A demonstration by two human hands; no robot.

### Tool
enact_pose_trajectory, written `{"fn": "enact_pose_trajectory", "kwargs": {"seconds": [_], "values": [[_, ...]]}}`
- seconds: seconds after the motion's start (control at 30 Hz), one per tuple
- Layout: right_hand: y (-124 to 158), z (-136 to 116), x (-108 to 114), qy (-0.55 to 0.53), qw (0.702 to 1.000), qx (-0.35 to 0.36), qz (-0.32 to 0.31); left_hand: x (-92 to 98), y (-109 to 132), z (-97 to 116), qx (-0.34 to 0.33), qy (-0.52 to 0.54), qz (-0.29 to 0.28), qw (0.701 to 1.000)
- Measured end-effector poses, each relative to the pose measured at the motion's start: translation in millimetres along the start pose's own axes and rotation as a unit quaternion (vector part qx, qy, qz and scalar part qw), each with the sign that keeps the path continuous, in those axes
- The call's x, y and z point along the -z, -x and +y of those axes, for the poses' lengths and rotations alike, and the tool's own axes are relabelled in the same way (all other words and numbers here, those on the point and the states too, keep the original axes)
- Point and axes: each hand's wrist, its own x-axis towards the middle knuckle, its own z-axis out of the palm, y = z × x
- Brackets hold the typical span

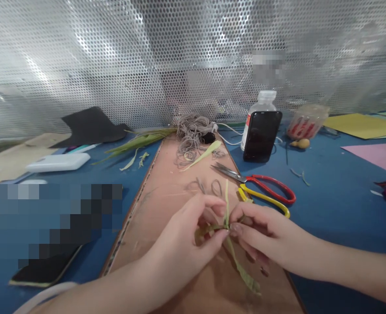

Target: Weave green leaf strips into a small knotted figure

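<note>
Over the cardboard strip (167, 196), both hands meet on thin green leaf strips (240, 264) that cross at one point. My left hand (196, 231) curves round from the left, its thumb and fingers closed near the crossing. From the right, my right hand (261, 231) pinches the strips at the same spot with thumb and index finger. One end of leaf points up between the hands and a wider end hangs down below them. Just beyond my right hand lie scissors (255, 179) with one red and one yellow handle, blades toward the left.
A tangle of grey cord (194, 128) and a pale leaf piece (204, 155) lie at the cardboard's far end. A black phone (263, 136) leans on a plastic bottle (267, 97). Green leaves (143, 140), a white device (60, 161) and coloured paper (363, 125) lie around.
</note>
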Motion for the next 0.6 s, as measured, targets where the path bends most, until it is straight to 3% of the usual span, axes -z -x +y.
{"fn": "enact_pose_trajectory", "kwargs": {"seconds": [0.3, 0.6], "values": [[-0.5, 5.5, -0.5, 0.034, 0.999, 0.038, 0.016, 1.2, -2.7, 0.2, 0.099, 0.068, -0.034, 0.992], [-0.5, 8.0, 0.7, 0.166, 0.981, 0.089, 0.038, 5.8, -1.0, 2.5, 0.104, 0.071, -0.054, 0.991]]}}
